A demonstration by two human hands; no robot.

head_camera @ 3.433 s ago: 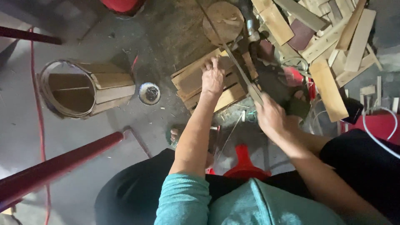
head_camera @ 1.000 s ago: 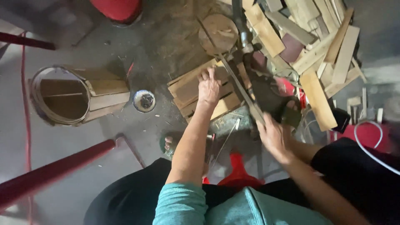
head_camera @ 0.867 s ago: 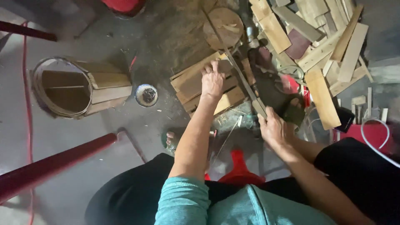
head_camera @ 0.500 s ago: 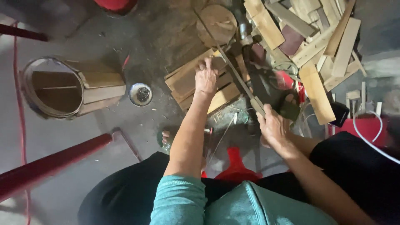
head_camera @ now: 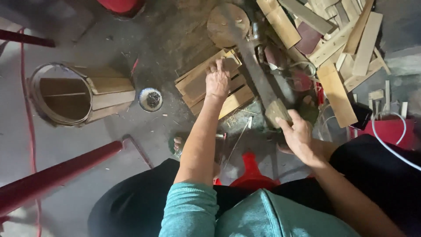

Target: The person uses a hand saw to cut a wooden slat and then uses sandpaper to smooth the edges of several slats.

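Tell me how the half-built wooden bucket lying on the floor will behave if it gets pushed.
The wooden bucket lies on its side with a round hoop at its mouth, so it may roll. Its staves look like separate slats, so a hard shove could probably loosen them. Being hollow, it is likely light for its size.

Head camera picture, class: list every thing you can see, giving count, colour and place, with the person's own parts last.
Flat wooden slats: one small stack, pale brown, floor centre, under the left hand.
Long dark blade with wooden handle: one, grey-brown, right of the stack.
Loose wooden offcuts: many, pale, heaped top right.
Round wooden disc: one, brown, top centre.
Half-built wooden bucket with metal hoop: one, pale, lying left.
Small round bowl: one, white, beside the bucket.
Red metal bar: one, lower left.
Red plastic stool: one, bottom centre.
Left hand: pressed flat on the slats.
Right hand: gripping the blade's handle.
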